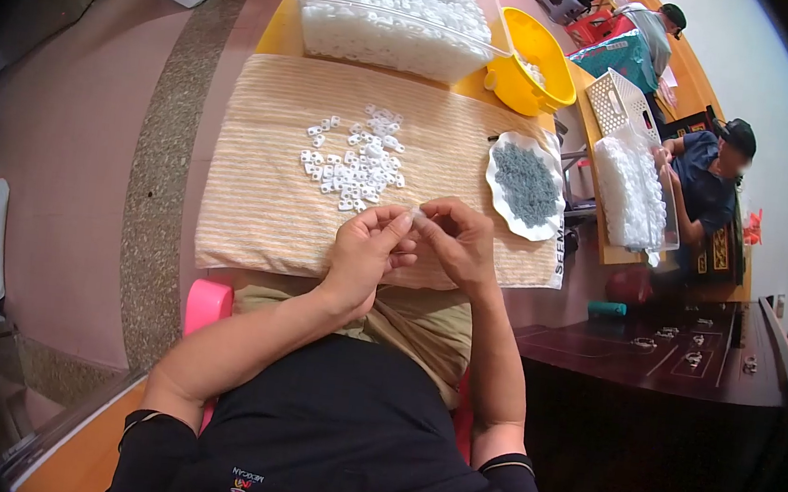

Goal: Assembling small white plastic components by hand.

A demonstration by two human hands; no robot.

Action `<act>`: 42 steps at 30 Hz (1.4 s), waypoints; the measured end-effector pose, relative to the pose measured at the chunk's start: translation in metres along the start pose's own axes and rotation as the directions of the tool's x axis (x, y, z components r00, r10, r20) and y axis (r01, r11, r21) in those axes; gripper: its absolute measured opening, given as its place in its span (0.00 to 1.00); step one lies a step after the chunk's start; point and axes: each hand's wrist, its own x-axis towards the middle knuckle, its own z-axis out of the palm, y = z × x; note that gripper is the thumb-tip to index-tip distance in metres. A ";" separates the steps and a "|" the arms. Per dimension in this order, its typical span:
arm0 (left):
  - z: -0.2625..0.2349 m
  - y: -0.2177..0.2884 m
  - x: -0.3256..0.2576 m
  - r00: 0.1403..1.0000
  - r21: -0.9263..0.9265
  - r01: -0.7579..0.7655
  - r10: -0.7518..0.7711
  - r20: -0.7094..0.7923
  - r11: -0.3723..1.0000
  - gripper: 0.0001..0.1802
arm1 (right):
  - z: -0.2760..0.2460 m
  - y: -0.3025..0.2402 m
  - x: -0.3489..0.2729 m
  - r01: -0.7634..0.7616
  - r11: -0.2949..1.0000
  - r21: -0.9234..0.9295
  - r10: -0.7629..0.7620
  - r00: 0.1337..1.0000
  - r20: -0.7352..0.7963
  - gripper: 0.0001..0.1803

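The left hand (pixel 363 253) and right hand (pixel 456 242) meet fingertip to fingertip, pinched together on a tiny white plastic piece (pixel 413 213) over the near edge of a striped beige cloth pad (pixel 257 195). Just beyond the pinch lies a scatter of small white plastic clips (pixel 357 159), with a white scalloped plate of grey-blue bits (pixel 525 185) to its right. Farther off stand a clear plastic tub of white pieces (pixel 392 18) and a yellow plastic bowl (pixel 530 60).

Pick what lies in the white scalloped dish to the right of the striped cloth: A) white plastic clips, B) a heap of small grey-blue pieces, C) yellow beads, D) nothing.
B: the white scalloped dish holds a heap of small grey-blue pieces, while the white clips lie loose on the striped cloth.
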 end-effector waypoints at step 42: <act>0.002 0.001 0.000 0.996 0.022 -0.089 0.089 0.029 0.996 0.10 | -0.005 -0.003 0.010 -0.023 0.975 0.220 -0.013 0.987 0.160 0.06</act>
